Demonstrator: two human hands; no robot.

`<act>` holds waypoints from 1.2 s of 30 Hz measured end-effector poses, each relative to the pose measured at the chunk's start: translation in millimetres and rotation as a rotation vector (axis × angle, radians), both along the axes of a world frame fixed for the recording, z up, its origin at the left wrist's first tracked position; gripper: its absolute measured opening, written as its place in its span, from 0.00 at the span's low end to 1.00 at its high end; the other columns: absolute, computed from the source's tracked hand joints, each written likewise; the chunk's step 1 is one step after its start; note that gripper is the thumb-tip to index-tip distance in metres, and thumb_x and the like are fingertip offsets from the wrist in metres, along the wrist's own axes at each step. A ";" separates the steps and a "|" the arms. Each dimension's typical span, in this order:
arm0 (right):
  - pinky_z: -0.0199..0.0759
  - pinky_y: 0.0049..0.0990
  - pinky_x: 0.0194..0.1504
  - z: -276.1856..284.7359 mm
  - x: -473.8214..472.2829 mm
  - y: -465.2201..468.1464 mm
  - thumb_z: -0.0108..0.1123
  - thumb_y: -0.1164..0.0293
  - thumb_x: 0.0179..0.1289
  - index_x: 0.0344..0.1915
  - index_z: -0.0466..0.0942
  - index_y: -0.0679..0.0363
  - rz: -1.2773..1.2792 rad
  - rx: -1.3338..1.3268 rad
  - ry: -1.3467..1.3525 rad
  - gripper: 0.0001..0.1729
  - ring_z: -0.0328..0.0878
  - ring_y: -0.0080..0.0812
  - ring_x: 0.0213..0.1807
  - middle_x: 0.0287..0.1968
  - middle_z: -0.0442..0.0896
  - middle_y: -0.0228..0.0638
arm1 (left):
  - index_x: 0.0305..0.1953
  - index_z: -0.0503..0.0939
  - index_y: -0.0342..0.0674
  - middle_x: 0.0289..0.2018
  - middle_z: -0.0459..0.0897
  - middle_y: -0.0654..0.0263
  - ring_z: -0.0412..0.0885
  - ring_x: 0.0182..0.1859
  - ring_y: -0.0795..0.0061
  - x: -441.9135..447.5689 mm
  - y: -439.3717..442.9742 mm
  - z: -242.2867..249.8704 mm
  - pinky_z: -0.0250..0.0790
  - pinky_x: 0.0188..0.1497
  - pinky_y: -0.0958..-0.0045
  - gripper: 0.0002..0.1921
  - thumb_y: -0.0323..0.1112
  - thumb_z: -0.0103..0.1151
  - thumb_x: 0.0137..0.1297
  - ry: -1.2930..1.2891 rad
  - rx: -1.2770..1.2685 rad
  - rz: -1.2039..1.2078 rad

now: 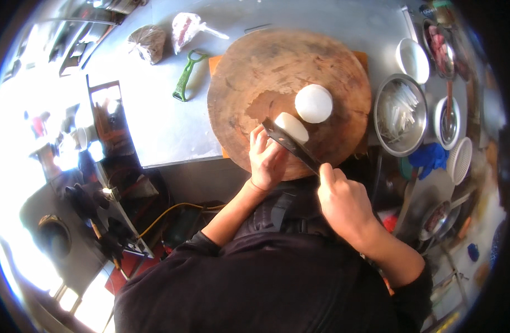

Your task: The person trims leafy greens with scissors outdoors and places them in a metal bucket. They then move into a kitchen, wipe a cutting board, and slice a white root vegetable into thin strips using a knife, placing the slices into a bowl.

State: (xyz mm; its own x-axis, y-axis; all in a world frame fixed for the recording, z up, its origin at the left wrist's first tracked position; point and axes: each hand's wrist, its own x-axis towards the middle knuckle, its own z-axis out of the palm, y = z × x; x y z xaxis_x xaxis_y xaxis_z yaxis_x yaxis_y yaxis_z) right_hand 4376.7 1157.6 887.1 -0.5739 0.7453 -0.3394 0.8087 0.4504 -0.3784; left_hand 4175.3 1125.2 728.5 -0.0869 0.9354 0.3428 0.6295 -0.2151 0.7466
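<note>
My right hand grips the handle of a dark-bladed kitchen knife over the near part of a round wooden chopping block. The blade slants up and left, to the fingers of my left hand, which are bent beside it; the blade hides what, if anything, they hold. Just beyond the blade lies a white piece of peeled vegetable, perhaps radish, with a flat cut face. A larger round white piece rests on the block behind it, to the right.
A green peeler and two plastic bags with contents lie left of the block on the metal table. At the right stand a steel bowl of white strips, a white bowl, a blue glove and a white strainer.
</note>
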 end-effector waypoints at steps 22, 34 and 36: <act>0.87 0.44 0.30 -118.8 0.7 34.2 0.59 0.76 0.72 0.46 0.72 0.66 -0.071 0.030 0.119 0.08 0.90 0.53 0.29 0.29 0.85 0.48 | 0.47 0.87 0.43 0.51 0.84 0.55 0.80 0.54 0.46 3.0 4.9 6.8 0.74 0.61 0.49 0.15 0.24 0.75 0.58 -0.041 0.047 0.001; 0.85 0.35 0.27 3.0 -1.7 -3.9 0.64 0.75 0.71 0.42 0.70 0.62 -0.012 -0.040 -0.054 0.10 0.89 0.44 0.26 0.30 0.84 0.44 | 0.46 0.88 0.42 0.54 0.85 0.53 0.79 0.59 0.43 4.2 -2.0 -0.4 0.73 0.63 0.47 0.17 0.18 0.73 0.54 -0.016 0.024 0.029; 0.85 0.34 0.27 2.5 -2.1 -3.9 0.64 0.76 0.70 0.42 0.70 0.62 -0.005 -0.028 -0.078 0.10 0.89 0.43 0.26 0.30 0.84 0.44 | 0.46 0.87 0.42 0.54 0.85 0.53 0.79 0.59 0.43 4.1 -1.6 -1.3 0.73 0.64 0.46 0.17 0.18 0.72 0.54 -0.014 0.012 0.034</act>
State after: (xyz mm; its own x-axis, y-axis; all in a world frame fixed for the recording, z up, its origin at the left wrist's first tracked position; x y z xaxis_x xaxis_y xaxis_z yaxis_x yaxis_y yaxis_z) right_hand 4374.6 1153.7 889.6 -0.5412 0.7378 -0.4034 0.8384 0.4364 -0.3266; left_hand 4179.4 1123.6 727.2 -0.1236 0.9277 0.3522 0.6262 -0.2024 0.7529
